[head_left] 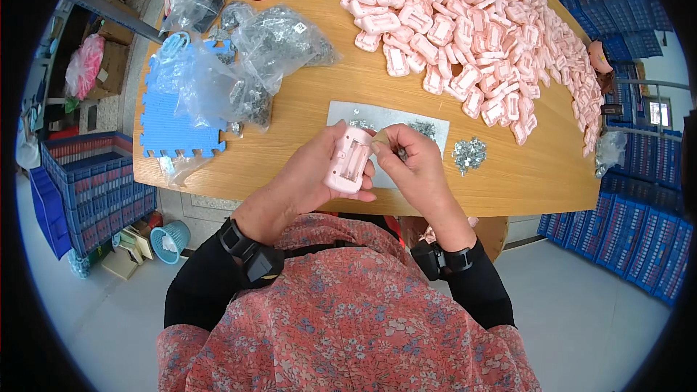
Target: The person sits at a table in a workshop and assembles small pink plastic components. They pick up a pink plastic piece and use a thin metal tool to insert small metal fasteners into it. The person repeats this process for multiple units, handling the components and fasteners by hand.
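The left hand [308,174] wraps its fingers [347,134] around a pink case [348,162], gripping it upright just above the near edge of the surface [305,152]. The right hand [412,167] has its fingers [388,141] pinched closed at the top edge of the case, touching it; whether a small part sits between them cannot be told. Beneath the hands lies a grey plate [348,112] with metal bits, more bits [469,154] just beside it. A heap of pink cases [472,29] lies beyond.
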`<action>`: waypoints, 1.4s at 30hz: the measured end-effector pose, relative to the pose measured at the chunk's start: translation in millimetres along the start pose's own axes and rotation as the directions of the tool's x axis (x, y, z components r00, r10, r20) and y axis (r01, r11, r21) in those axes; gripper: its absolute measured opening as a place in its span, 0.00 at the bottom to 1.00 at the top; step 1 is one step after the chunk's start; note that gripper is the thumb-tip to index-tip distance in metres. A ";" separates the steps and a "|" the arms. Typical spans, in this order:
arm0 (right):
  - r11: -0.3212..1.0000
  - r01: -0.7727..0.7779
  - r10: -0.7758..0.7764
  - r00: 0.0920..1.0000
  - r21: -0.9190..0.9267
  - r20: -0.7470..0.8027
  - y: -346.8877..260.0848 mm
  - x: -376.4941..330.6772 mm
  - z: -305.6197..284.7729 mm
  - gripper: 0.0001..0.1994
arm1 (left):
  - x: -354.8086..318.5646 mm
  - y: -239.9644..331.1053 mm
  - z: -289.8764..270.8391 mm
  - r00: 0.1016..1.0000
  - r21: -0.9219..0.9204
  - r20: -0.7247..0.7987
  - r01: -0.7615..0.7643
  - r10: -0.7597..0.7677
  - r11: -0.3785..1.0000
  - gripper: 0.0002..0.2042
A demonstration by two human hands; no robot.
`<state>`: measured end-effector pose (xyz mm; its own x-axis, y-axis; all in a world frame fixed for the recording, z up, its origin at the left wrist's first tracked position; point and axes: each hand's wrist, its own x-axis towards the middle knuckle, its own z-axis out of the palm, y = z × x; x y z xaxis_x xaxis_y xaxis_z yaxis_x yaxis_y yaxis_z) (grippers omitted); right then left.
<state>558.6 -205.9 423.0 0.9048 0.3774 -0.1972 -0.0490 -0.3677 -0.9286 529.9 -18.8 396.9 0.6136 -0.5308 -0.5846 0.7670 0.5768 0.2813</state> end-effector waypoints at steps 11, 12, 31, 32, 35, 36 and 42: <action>0.823 0.320 -0.374 0.927 -0.469 -0.024 3.5 -2.2 8.9 0.08 | 10.3 -4.6 4.2 0.997 0.019 -0.077 0.012 -0.011 1.000 0.24; 0.827 0.322 -0.372 0.928 -0.461 -0.018 4.4 -3.6 8.3 0.09 | 12.6 -5.1 2.2 0.997 0.005 -0.072 0.007 -0.007 1.000 0.24; 0.869 -0.279 0.269 0.960 0.409 0.083 6.5 -8.1 5.1 0.10 | -8.1 3.5 1.3 0.998 0.167 0.058 -0.039 0.030 0.985 0.25; 0.780 -0.373 0.330 0.927 0.502 0.177 3.9 -7.2 3.9 0.11 | -12.4 6.0 5.9 1.000 0.206 0.023 -0.017 0.012 0.978 0.25; 0.787 -0.380 0.325 0.925 0.486 0.197 10.1 -6.3 2.0 0.10 | -7.0 -0.5 -8.2 0.977 0.457 -0.056 -0.156 0.204 0.876 0.22; 0.802 -0.381 0.329 0.924 0.460 0.193 9.8 -6.4 2.9 0.10 | -4.2 -3.6 -16.5 0.950 0.558 -0.060 -0.223 0.307 0.799 0.20; 0.857 -0.370 0.328 0.929 0.358 0.175 4.6 -7.5 8.9 0.08 | -19.4 0.5 -13.0 0.854 0.899 0.241 -0.375 0.461 0.225 0.19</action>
<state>547.8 -202.9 417.4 0.7502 0.3785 -0.5421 -0.5282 -0.1502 -0.8358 515.9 -0.1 398.5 0.9231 -0.3366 -0.1862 0.1114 -0.2294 0.9669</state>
